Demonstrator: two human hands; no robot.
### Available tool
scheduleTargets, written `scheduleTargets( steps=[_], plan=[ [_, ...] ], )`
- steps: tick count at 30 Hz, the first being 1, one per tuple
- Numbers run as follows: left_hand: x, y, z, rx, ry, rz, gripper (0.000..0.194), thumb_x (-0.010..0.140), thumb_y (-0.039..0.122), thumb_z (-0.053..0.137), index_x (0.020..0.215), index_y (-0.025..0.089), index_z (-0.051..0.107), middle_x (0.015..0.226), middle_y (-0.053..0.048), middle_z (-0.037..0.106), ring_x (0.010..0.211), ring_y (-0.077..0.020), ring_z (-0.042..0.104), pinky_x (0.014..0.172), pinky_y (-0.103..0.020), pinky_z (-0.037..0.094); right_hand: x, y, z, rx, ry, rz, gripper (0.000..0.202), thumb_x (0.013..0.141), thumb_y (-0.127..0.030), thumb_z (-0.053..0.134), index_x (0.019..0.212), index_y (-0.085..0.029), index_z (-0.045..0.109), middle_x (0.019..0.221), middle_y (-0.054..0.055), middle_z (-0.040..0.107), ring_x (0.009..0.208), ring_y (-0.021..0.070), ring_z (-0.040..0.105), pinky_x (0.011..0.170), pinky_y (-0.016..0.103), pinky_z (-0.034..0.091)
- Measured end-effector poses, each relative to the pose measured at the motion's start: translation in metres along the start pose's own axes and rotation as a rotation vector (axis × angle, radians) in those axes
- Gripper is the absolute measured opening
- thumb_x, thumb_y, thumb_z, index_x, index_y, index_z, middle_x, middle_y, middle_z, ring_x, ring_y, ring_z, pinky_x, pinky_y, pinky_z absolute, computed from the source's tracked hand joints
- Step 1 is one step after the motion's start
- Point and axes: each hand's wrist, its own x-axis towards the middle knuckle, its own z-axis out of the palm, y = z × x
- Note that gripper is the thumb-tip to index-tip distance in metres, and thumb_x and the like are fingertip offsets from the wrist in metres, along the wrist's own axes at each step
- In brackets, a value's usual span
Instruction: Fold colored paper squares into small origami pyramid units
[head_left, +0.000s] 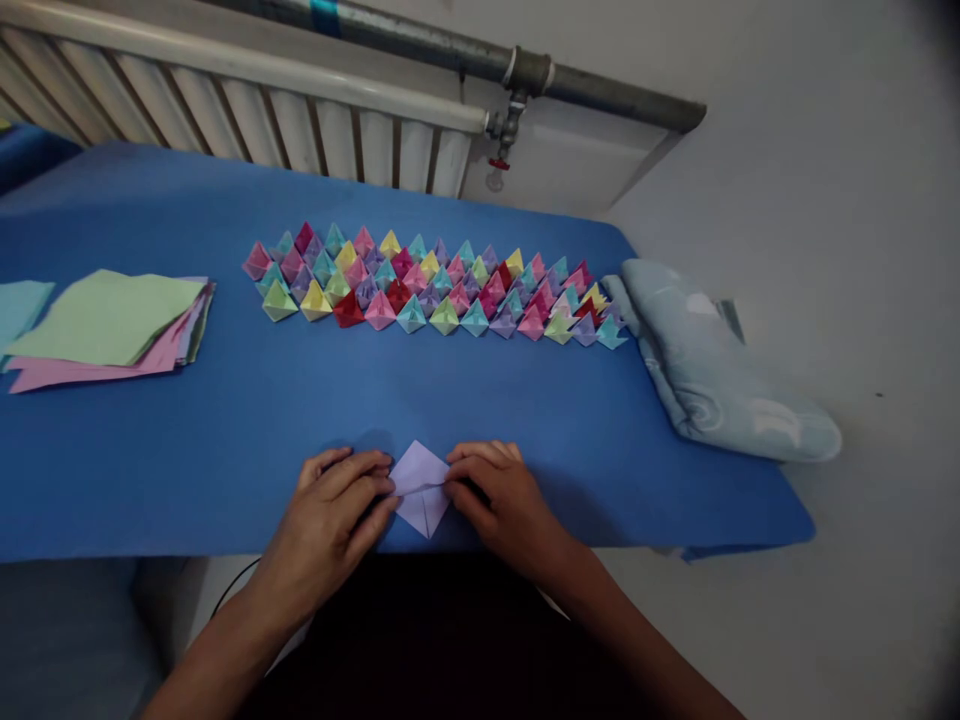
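Note:
A lilac origami paper [420,467], folded into a small diamond with a crease across its middle, lies near the table's front edge. At its left corner, my left hand [330,515] grips the paper between thumb and fingertips. My right hand [510,505] pinches the opposite corner, its fingers curled. Beyond the hands, several rows of small folded paper pieces [411,315] in pink, blue, yellow, green, purple and red stand close together.
The table has a blue cover [247,430]. A stack of coloured paper sheets [112,315] lies at the left, beside a light blue sheet [19,312]. A folded grey-blue cloth [720,370] rests at the right end. Behind the table are a white radiator [300,125] and a metal pipe [615,97].

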Motion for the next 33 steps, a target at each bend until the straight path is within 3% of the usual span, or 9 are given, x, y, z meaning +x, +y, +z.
scheduleTargets(
  steps=[11,21,30,33],
  plan=[
    [0.001,0.001,0.005,0.019,-0.02,-0.121,0.016,0.094,0.027,0.048,0.089,0.019,0.061,0.108,-0.007,0.066,0.101,-0.0232,0.061,0.094,-0.047,0.038,0.005,-0.003,0.004,-0.004,0.031,0.152,0.009,0.087,-0.02,0.06,0.078,-0.02,0.062,0.112,0.007,0.065,0.104,0.0224,0.058,0.09,0.043,0.039],
    [0.007,0.005,0.004,0.052,-0.043,-0.227,0.023,0.093,0.031,0.047,0.079,0.02,0.062,0.108,-0.008,0.066,0.1,-0.0266,0.059,0.093,-0.051,0.036,0.01,-0.003,0.006,-0.037,0.053,0.202,0.013,0.085,-0.021,0.063,0.073,-0.019,0.06,0.111,0.006,0.065,0.103,0.0226,0.059,0.091,0.043,0.041],
    [0.008,0.008,0.004,0.094,-0.036,-0.236,0.022,0.092,0.03,0.048,0.076,0.02,0.06,0.106,-0.008,0.065,0.098,-0.0269,0.057,0.088,-0.049,0.039,0.013,-0.005,0.005,-0.045,0.023,0.212,0.017,0.085,-0.021,0.062,0.068,-0.019,0.058,0.109,0.007,0.064,0.101,0.0223,0.056,0.089,0.041,0.041],
    [0.008,0.007,0.004,0.162,-0.023,-0.184,0.016,0.092,0.027,0.049,0.09,0.02,0.063,0.113,-0.01,0.063,0.1,-0.0282,0.055,0.084,-0.048,0.041,0.014,-0.005,0.004,-0.057,0.02,0.231,0.016,0.083,-0.021,0.064,0.069,-0.019,0.058,0.11,0.007,0.064,0.102,0.0237,0.055,0.087,0.042,0.04]
  ],
)
